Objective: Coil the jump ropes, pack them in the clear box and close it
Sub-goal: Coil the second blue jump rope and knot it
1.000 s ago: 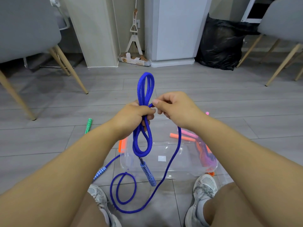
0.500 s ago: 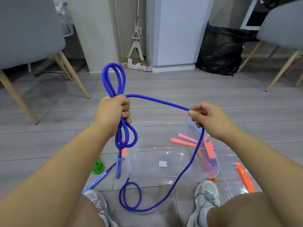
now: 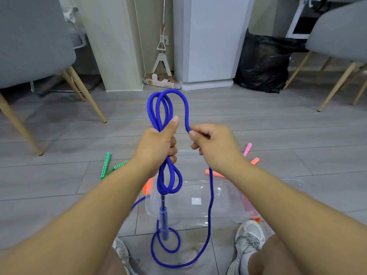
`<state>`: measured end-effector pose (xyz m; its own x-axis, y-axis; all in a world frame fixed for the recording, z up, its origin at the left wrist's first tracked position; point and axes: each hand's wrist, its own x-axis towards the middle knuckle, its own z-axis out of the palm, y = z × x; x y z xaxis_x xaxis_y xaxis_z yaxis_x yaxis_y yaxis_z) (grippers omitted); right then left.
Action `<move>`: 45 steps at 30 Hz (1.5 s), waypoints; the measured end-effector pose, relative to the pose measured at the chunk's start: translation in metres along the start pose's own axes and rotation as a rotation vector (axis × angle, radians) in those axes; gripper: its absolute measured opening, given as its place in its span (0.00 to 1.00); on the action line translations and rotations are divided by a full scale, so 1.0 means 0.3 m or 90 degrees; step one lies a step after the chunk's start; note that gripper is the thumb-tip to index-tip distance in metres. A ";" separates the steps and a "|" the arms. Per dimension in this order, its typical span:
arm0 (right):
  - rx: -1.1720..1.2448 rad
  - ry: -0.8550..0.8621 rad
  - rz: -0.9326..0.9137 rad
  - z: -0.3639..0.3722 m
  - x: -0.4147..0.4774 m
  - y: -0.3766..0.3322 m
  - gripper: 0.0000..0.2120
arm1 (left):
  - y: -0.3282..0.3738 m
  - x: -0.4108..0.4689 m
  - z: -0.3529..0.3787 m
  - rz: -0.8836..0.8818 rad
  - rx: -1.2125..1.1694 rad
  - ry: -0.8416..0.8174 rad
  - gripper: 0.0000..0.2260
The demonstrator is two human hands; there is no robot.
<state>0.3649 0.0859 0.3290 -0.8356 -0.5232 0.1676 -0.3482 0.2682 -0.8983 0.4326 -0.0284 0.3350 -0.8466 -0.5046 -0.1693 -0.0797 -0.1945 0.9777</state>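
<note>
Head view, looking down past two bare forearms to a grey plank floor [image 3: 278, 126]. A thick, braided blue jump rope [image 3: 186, 114] is held up at the centre, above a clear box [image 3: 224, 203] on the floor near the person's feet. The left hand [image 3: 156, 147] grips a bundle of long loops at their middle, fingers curled round, thumb up. The right hand [image 3: 214, 143], just beside it, pinches one strand between thumb and forefinger. A blue handle [image 3: 164, 221] dangles below the loops, and loose rope curls on the floor in front of the box. A green rope's handles [image 3: 105, 165] lie to the left. Pink and orange ropes at the box's right side are blurred through the plastic, and the forearms hide parts of the box.
</note>
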 end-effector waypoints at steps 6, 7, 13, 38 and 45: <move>0.049 0.003 0.015 0.026 0.012 -0.012 0.08 | -0.006 0.009 0.012 0.033 0.003 0.002 0.11; 0.055 0.008 0.016 0.023 0.011 -0.014 0.11 | -0.006 0.010 0.011 0.041 0.009 -0.008 0.10; 0.111 -0.032 0.046 -0.013 0.003 -0.003 0.16 | -0.003 0.018 -0.002 0.052 0.030 -0.024 0.10; -0.383 -0.279 0.032 -0.200 -0.049 0.262 0.07 | 0.008 0.048 -0.141 0.081 -0.092 0.131 0.19; -0.278 -0.348 -0.024 -0.148 -0.091 0.061 0.10 | -0.054 0.062 -0.108 0.065 0.180 0.126 0.16</move>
<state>0.3626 0.1409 0.3261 -0.5259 -0.8397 -0.1357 -0.6071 0.4823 -0.6315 0.4353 -0.0619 0.3121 -0.7413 -0.6682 -0.0628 -0.1659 0.0917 0.9819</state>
